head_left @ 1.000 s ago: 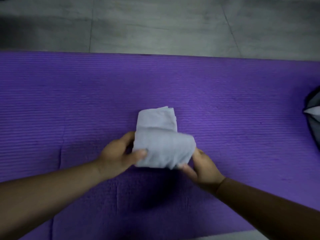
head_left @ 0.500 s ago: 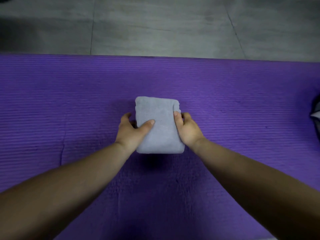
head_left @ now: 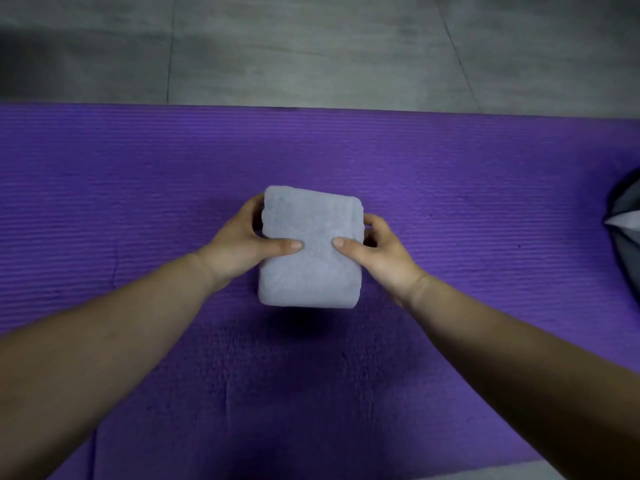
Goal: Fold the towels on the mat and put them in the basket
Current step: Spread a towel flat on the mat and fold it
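The left thumb (head_left: pixel 287 244) and the right thumb (head_left: pixel 346 243) are laid flat on the upper face of a folded towel (head_left: pixel 311 271), their tips pointed at each other with a narrow strip of cloth left between them. The remaining fingers of the left hand (head_left: pixel 235 251) are curled round the towel's left edge, and those of the right hand (head_left: pixel 381 254) round its right edge, so the bundle is gripped from both sides, thumbs above and fingers mostly hidden beside and beneath it. The towel is pale grey-blue and folded into a thick, rounded rectangle, with its long side running away from the person. It is held over the middle of a ribbed purple mat (head_left: pixel 138 188), and a dark shadow is cast on the mat just under its near edge. One towel, two hands and one mat are counted. Grey floor (head_left: pixel 311 46) is seen beyond the mat's far edge. A single dark grey object (head_left: pixel 625 202) is cut off by the right border; what it is cannot be told.
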The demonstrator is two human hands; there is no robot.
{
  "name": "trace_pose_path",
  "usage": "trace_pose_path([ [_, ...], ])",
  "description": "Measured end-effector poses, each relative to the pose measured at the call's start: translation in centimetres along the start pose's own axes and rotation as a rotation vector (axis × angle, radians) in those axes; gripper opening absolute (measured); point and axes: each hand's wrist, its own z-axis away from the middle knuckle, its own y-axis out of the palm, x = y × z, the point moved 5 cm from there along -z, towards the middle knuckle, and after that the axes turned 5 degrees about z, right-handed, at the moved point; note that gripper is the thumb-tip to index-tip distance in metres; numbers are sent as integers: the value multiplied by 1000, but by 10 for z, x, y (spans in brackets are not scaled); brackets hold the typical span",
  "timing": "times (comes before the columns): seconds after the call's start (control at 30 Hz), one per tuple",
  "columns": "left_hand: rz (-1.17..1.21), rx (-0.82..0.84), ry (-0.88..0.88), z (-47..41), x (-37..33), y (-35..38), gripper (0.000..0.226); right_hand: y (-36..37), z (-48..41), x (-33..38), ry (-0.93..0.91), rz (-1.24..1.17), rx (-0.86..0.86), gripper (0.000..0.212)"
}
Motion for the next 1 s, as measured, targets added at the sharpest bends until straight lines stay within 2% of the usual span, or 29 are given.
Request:
trace_pose_path([
  [0.07,4,28,12,2,-1,5,88,-4,4,-5,-10,7,-38,36],
  [0.17,26,87,-22,5,4,13,96,-7,11,-16,-6,2,-81,38],
  [0.3,-20,169,-107,13,14,20,100,-6,17,-22,4,-78,-82,64],
  [0.37,-48,174,-107,13,15,20,94,-6,14,-20,43,-120,-30,74],
  [0.47,-83,167,-74,17,12,20,92,-4,13,-8,23,-95,72,41],
  [0.53,-119,142,1,25,6,16,86,-3,19,-1,-51,-36,59,36],
  [0.63,-227,97,175,35,-15,2,70,-3,32,15,-273,118,-24,44],
  [0.73,-332,1,315,23,-51,-18,66,0,23,57,-439,221,-36,48],
  [0.8,-325,-70,381,9,-85,-30,67,-3,7,94,-513,238,-103,43],
  [0.9,-244,-133,451,2,-121,-39,82,-6,-3,138,-616,229,-182,43],
  [1.0,-135,-102,434,16,-118,-39,68,-5,15,142,-671,257,-184,43],
])
